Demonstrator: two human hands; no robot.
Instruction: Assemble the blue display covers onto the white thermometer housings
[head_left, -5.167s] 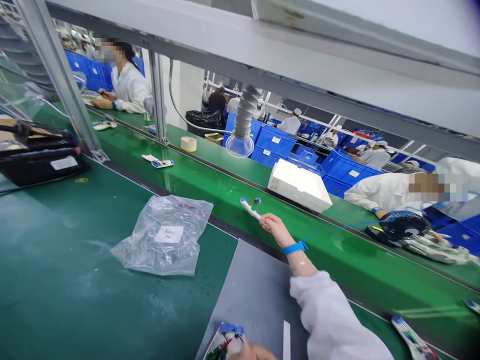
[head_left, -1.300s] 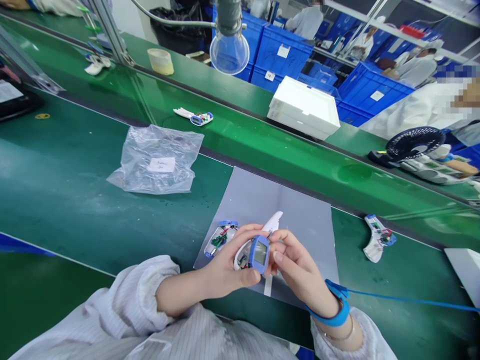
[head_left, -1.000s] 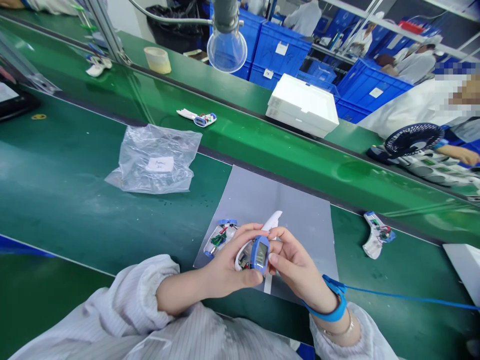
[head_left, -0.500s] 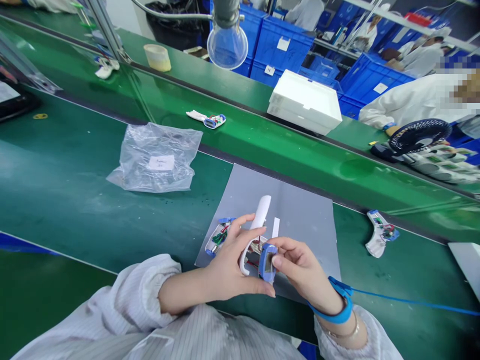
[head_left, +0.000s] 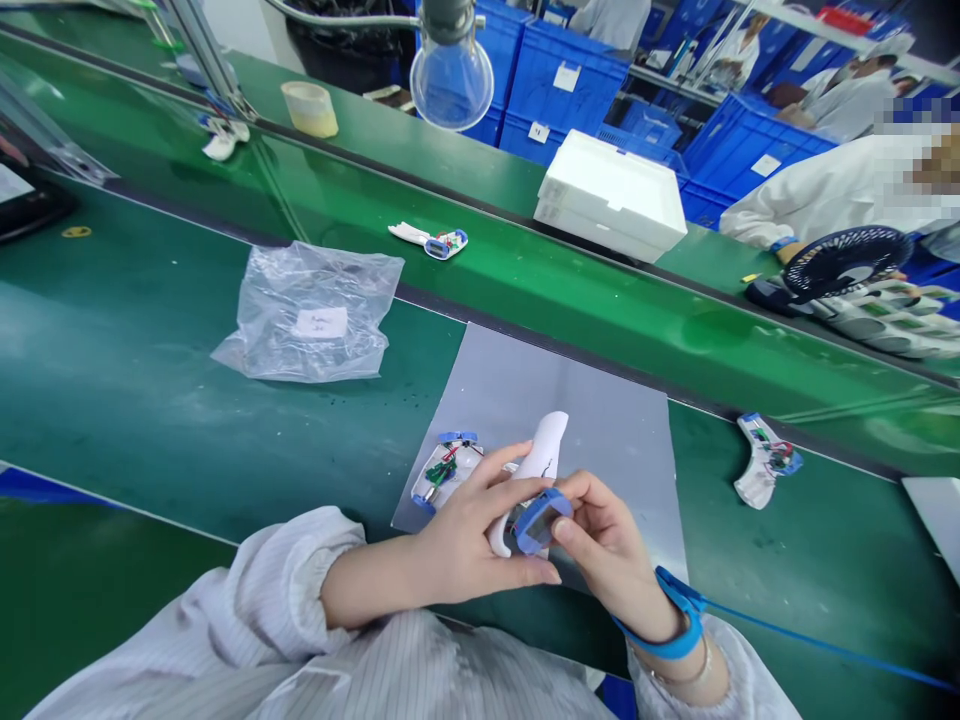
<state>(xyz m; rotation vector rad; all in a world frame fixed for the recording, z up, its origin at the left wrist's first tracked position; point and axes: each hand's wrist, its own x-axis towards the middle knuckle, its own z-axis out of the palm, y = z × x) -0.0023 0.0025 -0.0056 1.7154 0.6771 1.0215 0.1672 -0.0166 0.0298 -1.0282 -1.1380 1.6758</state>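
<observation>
My left hand [head_left: 465, 535] is wrapped round a white curved plastic housing [head_left: 545, 450], which looks like the shell of a handheld thermometer. Between thumb and fingers, my right hand [head_left: 600, 535] pinches a blue-framed display [head_left: 541, 522] at the housing's wider end. The display's dark window faces up and towards me; whether it is seated in the shell I cannot tell. Both hands are over a grey mat [head_left: 600, 400]. Beside my left hand on the mat lies an open half-shell [head_left: 448, 470] with a green circuit board, wires and blue parts.
A clear plastic bag [head_left: 319, 290] with a label lies left. Another opened device [head_left: 765, 460] sits on the right. Beyond, a green conveyor belt [head_left: 525, 270] carries a white part [head_left: 446, 245]. White trays [head_left: 611, 195] and a black fan [head_left: 847, 265] stand behind. A blue cord [head_left: 817, 635] runs from my right wristband.
The housing has tilted to the right in my left hand. The display has turned and now lies over the shell's wider end. Parts on the belt have shifted right.
</observation>
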